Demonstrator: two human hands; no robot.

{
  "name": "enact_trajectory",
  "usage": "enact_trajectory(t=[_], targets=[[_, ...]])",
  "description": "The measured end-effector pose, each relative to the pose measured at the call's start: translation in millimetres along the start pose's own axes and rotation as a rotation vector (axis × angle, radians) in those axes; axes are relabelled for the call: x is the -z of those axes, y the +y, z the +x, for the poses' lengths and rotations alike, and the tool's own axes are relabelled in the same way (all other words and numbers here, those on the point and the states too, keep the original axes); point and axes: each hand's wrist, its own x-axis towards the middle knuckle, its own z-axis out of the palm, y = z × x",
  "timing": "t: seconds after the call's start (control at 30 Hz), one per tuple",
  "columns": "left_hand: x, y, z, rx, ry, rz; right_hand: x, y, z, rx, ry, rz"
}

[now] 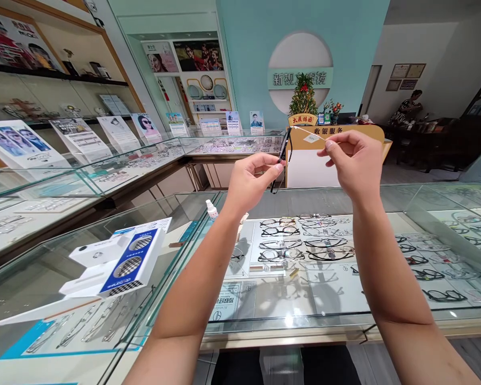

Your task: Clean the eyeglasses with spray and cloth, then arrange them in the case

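My left hand [253, 182] pinches a dark pair of eyeglasses [283, 152], held up on edge above the glass display case. A small white price tag [311, 138] hangs on a thin string beside the frame. To the right, my right hand [355, 160] is closed, thumb against fingertips, on the far end of that string, which runs taut from the top of the glasses. Below both hands, rows of eyeglasses [280, 231] lie inside the glass case [272, 322].
A white and blue cardboard display box [132, 259] stands on the case at left. A small white spray bottle [211, 209] is behind my left forearm. Further back are a cashier counter [304, 168] with a plant [303, 99] and a person [409, 109] at far right.
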Motion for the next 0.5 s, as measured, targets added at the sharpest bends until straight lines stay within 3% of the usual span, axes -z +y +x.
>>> enact_trajectory(t=[0.27, 0.5], targets=[[-1, 2, -2, 0.001, -0.045, 0.050, 9, 18, 8, 0.132, 0.084, -0.185], [-3, 3, -3, 0.023, -0.011, 0.028, -14, 9, -9, 0.190, -0.011, -0.328]])
